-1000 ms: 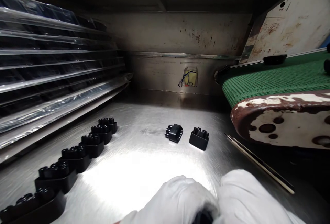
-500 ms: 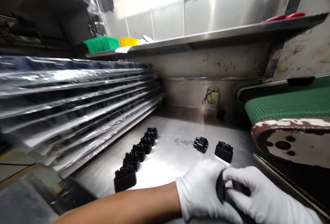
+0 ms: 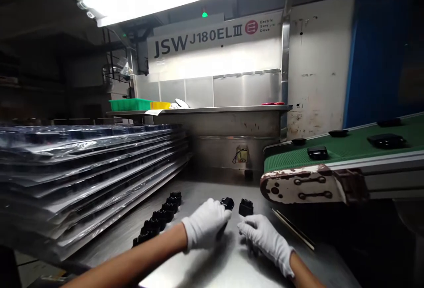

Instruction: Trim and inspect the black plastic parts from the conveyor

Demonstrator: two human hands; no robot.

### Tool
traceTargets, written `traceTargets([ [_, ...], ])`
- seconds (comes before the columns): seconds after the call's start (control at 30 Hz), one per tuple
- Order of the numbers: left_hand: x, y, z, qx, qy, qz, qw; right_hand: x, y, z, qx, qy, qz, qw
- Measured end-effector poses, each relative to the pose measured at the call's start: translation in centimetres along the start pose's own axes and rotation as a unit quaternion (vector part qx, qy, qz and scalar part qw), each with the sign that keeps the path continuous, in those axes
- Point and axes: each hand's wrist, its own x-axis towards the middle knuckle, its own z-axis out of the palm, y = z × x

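Observation:
My left hand, in a white glove, is closed around a black plastic part, mostly hidden below the fingers. Just beyond its fingertips, another black part with prongs lies on its side on the metal table. To the right, my gloved right hand has its fingers curled together. Something dark shows beneath it, but I cannot make out whether that is a part or shadow. A block-shaped black part stands upright just past the right fingertips.
Left of my hands, a row of black parts runs along the table. Stacked clear plastic trays fill the left side. A green conveyor belt carrying several black pieces rises at the right. A shelf holds a green bin.
The view has tilted upward, bringing more of the conveyor into sight. My hands, earlier together on one black part, are now apart, the left one near the pronged part.

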Motion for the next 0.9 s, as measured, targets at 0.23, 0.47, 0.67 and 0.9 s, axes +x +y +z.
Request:
traceTargets([
  [0.23, -4.3, -3.3, 1.5, 0.086, -0.152, 0.019, 0.985, -0.4, 0.7, -1.4, 0.003, -0.002, -0.015, 1.000],
  [0.47, -5.1, -3.1, -2.1, -0.032, -0.227, -0.093, 0.969, 0.6, 2.4, -2.5, -0.001, 0.014, 0.000, 1.000],
  [0.67, -5.8, -3.9, -4.2, -0.242, -0.200, -0.298, 0.902, 0.7, 2.7, -2.6, 0.000, 0.003, 0.009, 1.000],
  [0.9, -10.7, 3.0, -1.0, -0.454, -0.075, -0.396, 0.795, 0.4, 2.4, -2.9, -0.007, -0.002, 0.011, 1.000],
])
